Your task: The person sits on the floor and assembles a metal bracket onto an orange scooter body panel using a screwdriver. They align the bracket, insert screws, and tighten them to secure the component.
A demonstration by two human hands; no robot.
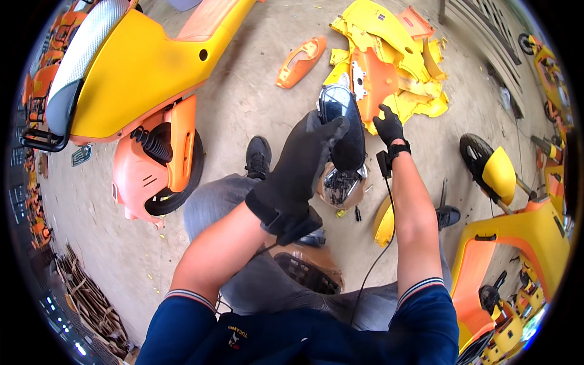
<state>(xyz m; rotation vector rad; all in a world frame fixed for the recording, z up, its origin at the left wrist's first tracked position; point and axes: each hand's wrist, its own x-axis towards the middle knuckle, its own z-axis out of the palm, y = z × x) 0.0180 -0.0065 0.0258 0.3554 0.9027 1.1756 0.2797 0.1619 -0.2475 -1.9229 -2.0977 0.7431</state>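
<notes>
— What's nearest the person?

— Their own lap: grey trousers, and a dark grilled plastic part lying on the thigh. Each wrist has a small black box strapped on, with a thin cable running down from the right one.

— And the hands?

— Both wear black gloves. The left hand lies flat against the near side of a glossy black scooter panel, fingers pressed together and stretched up along it. The right hand is at the panel's far right edge, fingers curled there; whether they pinch the rim I cannot tell.

— Where is the panel exactly?

— Held upright between the hands, above the knees, its lower end over a broken silver-black piece on the floor.

— How would it handle?

— I'd judge it a light, stiff moulded shell, slick on the shiny face and liable to crack if twisted. The edges look the safest place to grasp, not the curved face.

— Farther out?

— A yellow and orange scooter on the left, another yellow one on the right, and beyond the panel a heap of yellow body panels with a loose orange cover on the concrete floor.
</notes>
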